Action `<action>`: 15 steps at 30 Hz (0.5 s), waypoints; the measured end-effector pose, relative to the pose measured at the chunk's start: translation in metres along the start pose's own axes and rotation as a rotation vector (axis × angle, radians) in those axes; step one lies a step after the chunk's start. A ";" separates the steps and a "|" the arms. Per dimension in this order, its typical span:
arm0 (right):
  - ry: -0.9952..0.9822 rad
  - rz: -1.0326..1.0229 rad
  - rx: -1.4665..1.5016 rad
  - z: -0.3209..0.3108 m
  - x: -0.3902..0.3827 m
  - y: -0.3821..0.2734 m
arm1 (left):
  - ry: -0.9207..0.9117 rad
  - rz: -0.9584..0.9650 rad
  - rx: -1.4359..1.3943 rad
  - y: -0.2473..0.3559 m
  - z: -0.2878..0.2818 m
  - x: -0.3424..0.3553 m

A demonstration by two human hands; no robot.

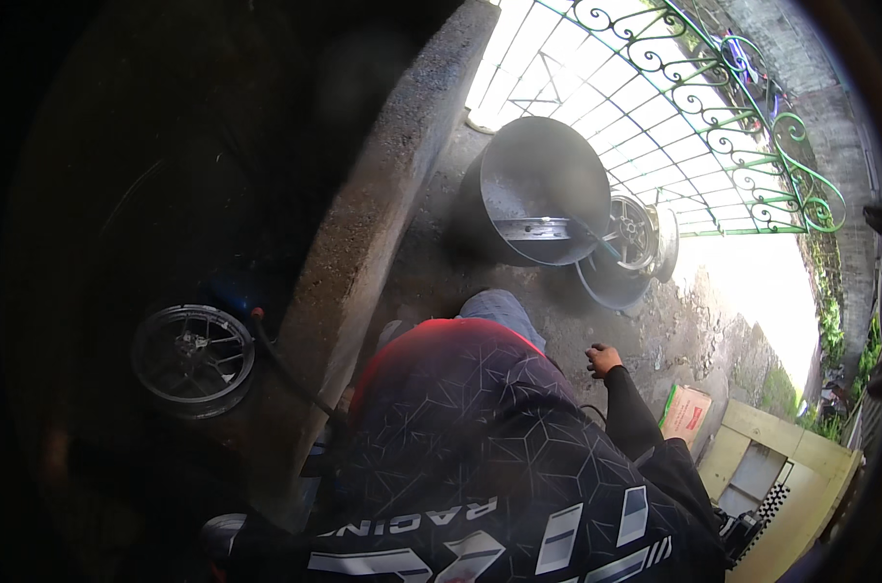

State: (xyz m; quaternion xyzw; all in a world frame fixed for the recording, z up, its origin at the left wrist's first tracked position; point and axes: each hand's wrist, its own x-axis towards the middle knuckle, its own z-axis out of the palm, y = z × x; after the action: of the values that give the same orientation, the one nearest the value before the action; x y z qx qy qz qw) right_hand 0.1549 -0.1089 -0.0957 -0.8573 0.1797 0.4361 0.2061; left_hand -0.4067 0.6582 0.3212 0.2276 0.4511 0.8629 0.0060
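The right hand [603,360] hangs out from a dark sleeve, its fingers loosely bent and apart with nothing visible between them; the left hand is out of sight, so its fingers cannot be told. Taking the right hand as centre, a spoked metal wheel [192,345] lies at nine o'clock in deep shadow, round and glossy-rimmed, near a thin, curving dark hose [290,374] with a reddish tip. Rough, grainy concrete forms the long ledge [382,194] at ten o'clock. At eleven, a wide round drum [538,180], smooth and grey inside, contains a silvery metal rim [533,229]. A shallow grey basin [611,289] sits at twelve, and a flat cardboard box [685,416] at four. Scrolled green ironwork makes the gate [795,178] toward one to two.
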 end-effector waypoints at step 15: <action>0.383 -0.436 -0.094 -0.081 0.092 -0.066 | -0.956 -0.106 -0.320 0.091 0.033 -0.548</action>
State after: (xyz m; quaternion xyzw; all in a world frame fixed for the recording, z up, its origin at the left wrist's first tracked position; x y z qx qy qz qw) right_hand 0.2924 -0.1058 -0.1154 -0.9510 0.0063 0.2196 0.2174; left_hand 0.1149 0.5116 0.1961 0.5703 0.2709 0.7190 0.2906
